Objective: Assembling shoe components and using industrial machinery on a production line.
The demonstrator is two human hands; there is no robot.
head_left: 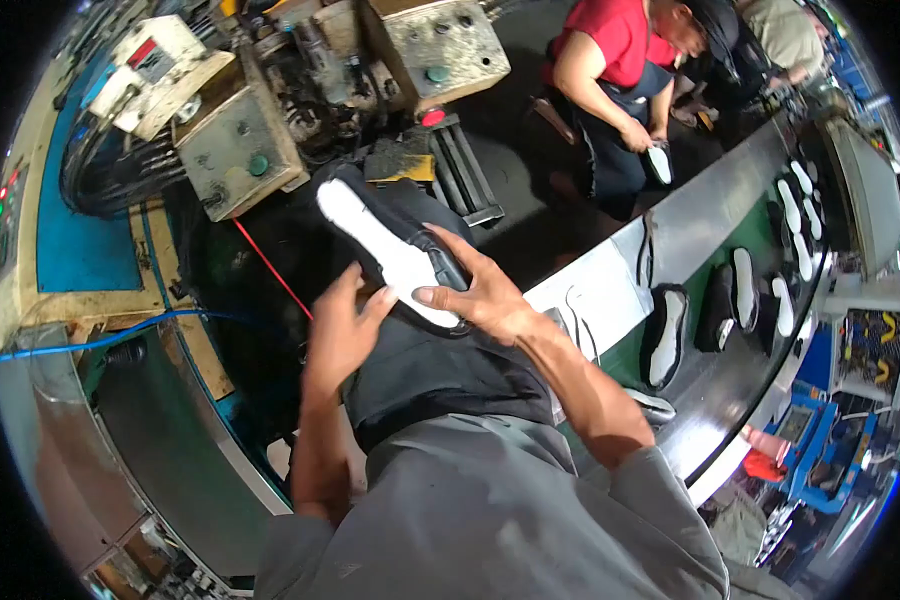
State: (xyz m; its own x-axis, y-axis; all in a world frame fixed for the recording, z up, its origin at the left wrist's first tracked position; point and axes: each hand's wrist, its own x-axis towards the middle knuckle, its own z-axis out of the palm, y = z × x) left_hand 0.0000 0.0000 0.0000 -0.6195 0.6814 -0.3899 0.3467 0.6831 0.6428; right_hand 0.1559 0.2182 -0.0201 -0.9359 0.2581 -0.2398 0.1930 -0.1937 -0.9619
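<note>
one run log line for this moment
right hand: gripping black shoe, white side up | left hand: at shoe's edge | right side: more shoes

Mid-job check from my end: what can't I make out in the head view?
In the head view:
Far side of the held shoe: hidden by its own body.
Some fingers of the right hand: hidden behind the shoe and hand.
Co-worker's shoe: partly covered by the co-worker's hand.
Details of the farthest shoes at right: too small.

Left hand (342, 325) points to 12 o'clock, thumb (380, 304) apart, fingers (346, 284) perhaps bent; right hand (489, 300) grips, its forearm (592, 392) angled toward 11 o'clock.
</note>
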